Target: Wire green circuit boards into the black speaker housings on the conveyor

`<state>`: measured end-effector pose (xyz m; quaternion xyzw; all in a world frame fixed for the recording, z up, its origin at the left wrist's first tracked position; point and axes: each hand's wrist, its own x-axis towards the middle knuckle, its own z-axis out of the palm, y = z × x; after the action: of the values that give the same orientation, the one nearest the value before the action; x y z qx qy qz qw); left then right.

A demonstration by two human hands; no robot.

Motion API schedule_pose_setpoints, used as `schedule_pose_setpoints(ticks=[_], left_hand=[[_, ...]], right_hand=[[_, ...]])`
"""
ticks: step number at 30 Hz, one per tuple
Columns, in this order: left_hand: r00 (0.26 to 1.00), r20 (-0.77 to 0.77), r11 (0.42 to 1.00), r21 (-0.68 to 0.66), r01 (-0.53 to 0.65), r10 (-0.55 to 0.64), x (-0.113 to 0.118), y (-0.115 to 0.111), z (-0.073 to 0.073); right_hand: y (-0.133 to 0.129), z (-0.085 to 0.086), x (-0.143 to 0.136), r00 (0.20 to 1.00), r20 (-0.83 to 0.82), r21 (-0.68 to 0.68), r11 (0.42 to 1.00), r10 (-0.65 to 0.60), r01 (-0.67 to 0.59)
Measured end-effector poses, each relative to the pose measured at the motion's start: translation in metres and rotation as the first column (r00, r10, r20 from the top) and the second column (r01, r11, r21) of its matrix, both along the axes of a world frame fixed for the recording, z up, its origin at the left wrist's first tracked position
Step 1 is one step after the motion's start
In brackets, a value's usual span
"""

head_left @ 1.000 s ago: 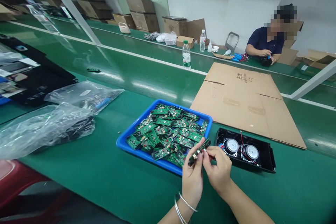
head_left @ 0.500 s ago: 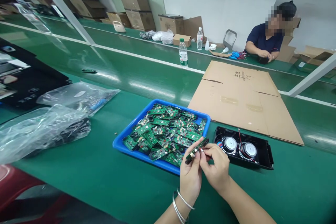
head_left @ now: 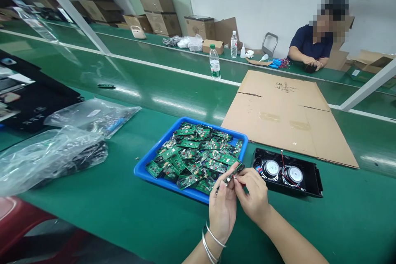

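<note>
Your left hand [head_left: 222, 210] and right hand [head_left: 252, 194] both pinch one board [head_left: 231, 175] near the tray [head_left: 145, 168].

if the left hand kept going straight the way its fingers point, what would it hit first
Probably the heap of green circuit boards in the blue tray. The left hand, holding one small board, points up and away over the tray's near edge; depth is unclear.

co-worker's face [head_left: 332, 13] blurred, cardboard writing [head_left: 284, 87] illegible

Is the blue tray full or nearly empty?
Full. The blue tray is heaped with green circuit boards covering its floor from wall to wall, several layers overlapping.
</note>
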<state>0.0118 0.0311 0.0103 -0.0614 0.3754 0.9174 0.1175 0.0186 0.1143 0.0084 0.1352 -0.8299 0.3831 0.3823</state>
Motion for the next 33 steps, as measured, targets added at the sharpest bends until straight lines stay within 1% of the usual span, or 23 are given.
schedule_pose_setpoints(ticks=[4, 7, 9, 11, 13, 14, 15, 16, 17, 18, 19, 20, 21, 22, 23, 25, 26, 30, 31, 33], left_hand=[[1.0, -0.022, 1.0, -0.026, -0.005, 0.004, -0.001, -0.002, 0.0], [0.998, 0.021, 0.992, -0.116, 0.055, -0.053, -0.003, -0.011, -0.001], [0.987, 0.114, 0.966, -0.22, 0.136, -0.113, -0.005, -0.021, 0.0], [0.954, 0.218, 0.921, -0.287, 0.264, -0.205, -0.006, -0.03, 0.002], [0.895, 0.288, 0.871, -0.262, 0.415, -0.34, -0.006, -0.037, 0.005], [0.862, 0.307, 0.848, -0.23, 0.478, -0.403, -0.005, -0.038, 0.007], [0.835, 0.318, 0.828, -0.203, 0.522, -0.449, -0.003, -0.039, 0.008], [0.816, 0.322, 0.812, -0.19, 0.552, -0.479, -0.001, -0.039, 0.009], [0.804, 0.321, 0.796, -0.193, 0.574, -0.501, 0.0, -0.038, 0.01], [0.794, 0.312, 0.777, -0.21, 0.593, -0.522, 0.002, -0.036, 0.011], [0.788, 0.294, 0.758, -0.234, 0.608, -0.541, 0.004, -0.033, 0.011], [0.779, 0.27, 0.738, -0.255, 0.625, -0.566, 0.006, -0.03, 0.011], [0.77, 0.244, 0.72, -0.275, 0.637, -0.589, 0.007, -0.025, 0.012], [0.767, 0.218, 0.708, -0.298, 0.641, -0.603, 0.008, -0.02, 0.012], [0.771, 0.195, 0.702, -0.326, 0.634, -0.606, 0.009, -0.014, 0.012], [0.785, 0.156, 0.695, -0.385, 0.607, -0.599, 0.011, 0.0, 0.013], [0.793, 0.133, 0.696, -0.408, 0.591, -0.595, 0.012, 0.007, 0.014], [0.829, 0.006, 0.733, -0.463, 0.498, -0.559, 0.017, 0.035, 0.011], [0.841, -0.032, 0.739, -0.498, 0.454, -0.539, 0.017, 0.042, 0.009], [0.866, -0.125, 0.728, -0.606, 0.319, -0.484, 0.017, 0.053, 0.004]], right_hand=[[0.002, 0.0, -0.001, 1.0, 0.013, 0.013, 1.0, 0.007, -0.007], [0.005, 0.0, -0.001, 0.999, 0.025, 0.088, 0.996, 0.02, -0.022], [0.01, 0.003, 0.002, 0.998, 0.053, 0.182, 0.983, 0.022, -0.031], [0.019, 0.009, 0.007, 0.993, 0.108, 0.294, 0.953, 0.043, -0.074], [0.035, 0.017, 0.015, 0.979, 0.199, 0.373, 0.921, 0.037, -0.111], [0.047, 0.022, 0.02, 0.965, 0.26, 0.395, 0.914, -0.016, -0.091], [0.06, 0.027, 0.025, 0.936, 0.332, 0.418, 0.908, -0.116, -0.036], [0.074, 0.032, 0.031, 0.878, 0.408, 0.458, 0.888, -0.249, 0.04], [0.089, 0.037, 0.037, 0.787, 0.476, 0.519, 0.848, -0.393, 0.109], [0.102, 0.041, 0.043, 0.676, 0.525, 0.593, 0.792, -0.517, 0.145], [0.113, 0.044, 0.049, 0.571, 0.553, 0.662, 0.736, -0.606, 0.141], [0.121, 0.046, 0.054, 0.494, 0.573, 0.709, 0.698, -0.655, 0.103], [0.127, 0.047, 0.058, 0.447, 0.595, 0.727, 0.684, -0.667, 0.053], [0.13, 0.047, 0.061, 0.425, 0.627, 0.718, 0.696, -0.653, 0.009], [0.131, 0.045, 0.064, 0.419, 0.663, 0.69, 0.724, -0.621, -0.019], [0.13, 0.04, 0.065, 0.442, 0.719, 0.609, 0.793, -0.537, -0.026], [0.129, 0.037, 0.065, 0.471, 0.727, 0.572, 0.82, -0.5, -0.013], [0.134, 0.026, 0.061, 0.627, 0.684, 0.433, 0.899, -0.374, 0.064], [0.137, 0.024, 0.059, 0.657, 0.676, 0.381, 0.921, -0.335, 0.077], [0.14, 0.022, 0.057, 0.695, 0.665, 0.291, 0.952, -0.273, 0.095]])
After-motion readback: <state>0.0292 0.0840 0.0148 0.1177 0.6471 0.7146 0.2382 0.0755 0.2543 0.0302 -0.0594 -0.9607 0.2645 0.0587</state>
